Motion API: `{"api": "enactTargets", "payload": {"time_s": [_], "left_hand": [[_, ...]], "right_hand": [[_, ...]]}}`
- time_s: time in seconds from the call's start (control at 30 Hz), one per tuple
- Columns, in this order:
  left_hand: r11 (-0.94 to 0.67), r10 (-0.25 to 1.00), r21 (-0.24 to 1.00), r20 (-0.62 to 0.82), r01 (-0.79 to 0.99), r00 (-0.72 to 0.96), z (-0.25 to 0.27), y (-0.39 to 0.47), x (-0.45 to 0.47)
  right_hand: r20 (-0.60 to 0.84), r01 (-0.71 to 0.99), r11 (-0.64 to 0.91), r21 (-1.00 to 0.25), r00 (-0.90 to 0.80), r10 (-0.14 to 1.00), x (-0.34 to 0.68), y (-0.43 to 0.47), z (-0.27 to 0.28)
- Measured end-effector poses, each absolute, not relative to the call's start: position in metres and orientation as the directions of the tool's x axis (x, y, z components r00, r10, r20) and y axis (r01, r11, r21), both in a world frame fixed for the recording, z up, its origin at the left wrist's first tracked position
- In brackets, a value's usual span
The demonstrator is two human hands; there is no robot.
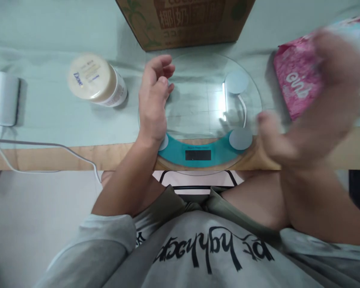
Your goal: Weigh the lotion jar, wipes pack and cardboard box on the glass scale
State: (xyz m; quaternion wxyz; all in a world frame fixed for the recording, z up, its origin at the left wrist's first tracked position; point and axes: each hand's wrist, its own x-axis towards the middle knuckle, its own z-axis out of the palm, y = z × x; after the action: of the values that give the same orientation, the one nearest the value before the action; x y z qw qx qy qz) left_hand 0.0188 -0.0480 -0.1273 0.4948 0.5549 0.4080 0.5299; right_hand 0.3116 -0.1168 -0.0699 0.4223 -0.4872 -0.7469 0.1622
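Note:
A round glass bathroom scale (198, 112) lies at the table's front edge, with a teal band and a dark, blank display (198, 155). My left hand (156, 98) is over its left side, fingers loosely curled and thumb apart, with nothing visible in it. Whether it touches the glass I cannot tell. Blurred by motion, my right hand (315, 108) is raised to the right of the scale, thumb and fingers wide apart. It partly covers a pink package (297, 76) with white lettering.
A brown cardboard box (192, 24) stands just behind the scale. To the left are a Dove jar (91, 78) and a white device (3, 98) with a cable (57, 145) running over the table edge. A pale green cloth (48, 120) covers much of the wooden table.

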Motion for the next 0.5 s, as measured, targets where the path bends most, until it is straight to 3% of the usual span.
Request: {"api": "enactTargets", "payload": {"time_s": [0.03, 0.07, 0.2, 0.33, 0.37, 0.43, 0.5], "left_hand": [[-0.196, 0.973, 0.978, 0.204, -0.072, 0.11, -0.128, -0.05, 0.021], [-0.219, 0.965, 0.973, 0.227, -0.071, 0.134, -0.128, -0.051, 0.024], [-0.433, 0.876, 0.901, 0.419, 0.009, 0.24, -0.127, -0.049, 0.025], [-0.798, 0.578, 0.518, 0.802, 0.307, 0.149, -0.114, -0.023, -0.02], [-0.759, 0.562, 0.488, 0.825, 0.431, 0.056, -0.111, -0.013, -0.038], [-0.566, 0.65, 0.462, 0.76, 0.682, 0.024, -0.106, 0.007, -0.071], [-0.187, 0.834, 0.574, 0.521, 0.797, -0.18, -0.102, 0.018, -0.089]], "right_hand": [[0.459, 0.651, 0.565, -0.508, -0.35, 0.816, 0.293, -0.123, -0.066], [0.344, 0.71, 0.549, -0.441, -0.431, 0.834, 0.277, -0.127, -0.064], [0.15, 0.789, 0.546, -0.281, -0.526, 0.837, 0.252, -0.133, -0.079], [0.068, 0.806, 0.511, -0.298, -0.516, 0.854, 0.257, -0.132, -0.091], [0.063, 0.807, 0.504, -0.307, -0.511, 0.857, 0.258, -0.132, -0.092], [0.066, 0.808, 0.501, -0.31, -0.507, 0.859, 0.257, -0.132, -0.091], [0.091, 0.806, 0.508, -0.305, -0.506, 0.858, 0.256, -0.132, -0.091]]}}
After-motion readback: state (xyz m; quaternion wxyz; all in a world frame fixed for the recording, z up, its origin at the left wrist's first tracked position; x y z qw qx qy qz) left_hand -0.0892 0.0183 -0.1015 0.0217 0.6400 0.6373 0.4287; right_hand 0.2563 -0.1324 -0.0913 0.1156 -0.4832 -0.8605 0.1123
